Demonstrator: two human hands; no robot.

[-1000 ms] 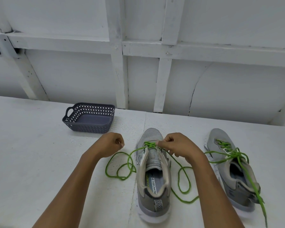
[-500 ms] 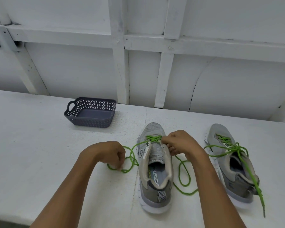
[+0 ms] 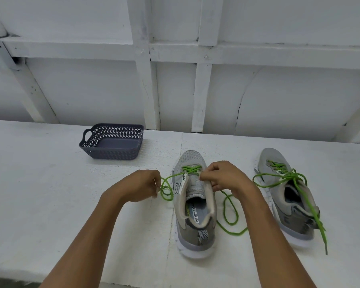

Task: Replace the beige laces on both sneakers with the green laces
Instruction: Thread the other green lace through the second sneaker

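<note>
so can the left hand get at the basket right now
Probably yes: bare table lies between the left hand and the basket, though its fingers are pinching the green lace.

Grey sneakers: two – centre sneaker (image 3: 190, 160), right sneaker (image 3: 273, 157). Green laces: two – centre lace (image 3: 191, 169), right lace (image 3: 288, 177). Dark lattice basket (image 3: 110, 153): one. Hands: two – left hand (image 3: 141, 188), right hand (image 3: 227, 177).

Bright even light, soft faint shadows, wide-angle bending, perhaps slight softness
</note>
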